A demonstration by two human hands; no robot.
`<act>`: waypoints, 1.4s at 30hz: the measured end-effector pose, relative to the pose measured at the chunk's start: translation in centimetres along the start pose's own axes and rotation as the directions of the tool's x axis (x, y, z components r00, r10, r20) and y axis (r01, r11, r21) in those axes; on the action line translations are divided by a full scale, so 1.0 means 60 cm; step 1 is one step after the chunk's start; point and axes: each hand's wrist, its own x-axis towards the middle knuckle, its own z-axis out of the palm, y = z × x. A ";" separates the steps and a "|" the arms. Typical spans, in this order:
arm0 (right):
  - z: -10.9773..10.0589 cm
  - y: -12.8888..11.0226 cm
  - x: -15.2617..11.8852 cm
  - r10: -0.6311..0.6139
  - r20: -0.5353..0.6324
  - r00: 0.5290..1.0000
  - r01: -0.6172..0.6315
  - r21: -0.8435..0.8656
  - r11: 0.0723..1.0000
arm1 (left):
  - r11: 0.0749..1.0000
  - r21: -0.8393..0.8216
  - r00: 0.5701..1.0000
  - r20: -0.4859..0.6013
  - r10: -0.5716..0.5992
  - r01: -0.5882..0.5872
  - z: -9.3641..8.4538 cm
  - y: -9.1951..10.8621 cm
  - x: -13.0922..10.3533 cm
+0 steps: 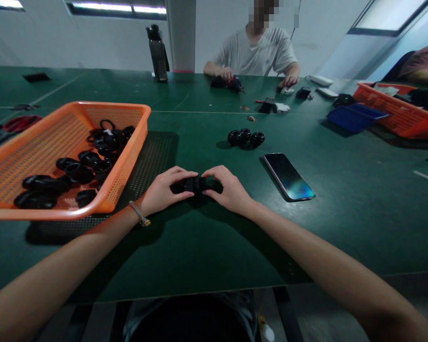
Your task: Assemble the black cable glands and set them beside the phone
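Between my two hands, just above or on the green table (214,247), is a small black plastic part (191,184). My left hand (166,187) pinches its left end between thumb and fingers. On its other end, my right hand (228,187) has thumb and fingertips closed; a dark rounded piece shows inside that curl. Whether the two ends are one part or two joined parts, I cannot tell. Beyond my hands a small group of shiny black round parts (245,137) sits on the table. Similar black parts (79,171) lie loose in the orange basket (147,118) at my left.
A phone (288,176) lies right of my right hand. Across the table a person (255,52) handles a dark tool near small black and white pieces. A dark bottle (158,54) stands at the back. A blue tray (356,118) and another orange basket (395,116) are at right.
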 end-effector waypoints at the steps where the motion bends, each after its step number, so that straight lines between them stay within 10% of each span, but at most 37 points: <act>1: 0.000 0.000 0.000 0.004 0.003 1.000 -0.004 0.001 1.000 | 1.000 0.001 1.000 0.000 0.003 -0.003 0.000 0.000 0.000; 42: -0.003 -0.004 0.002 0.052 0.044 0.998 -0.053 0.009 0.999 | 1.000 0.016 1.000 0.016 -0.010 0.010 0.000 0.002 0.000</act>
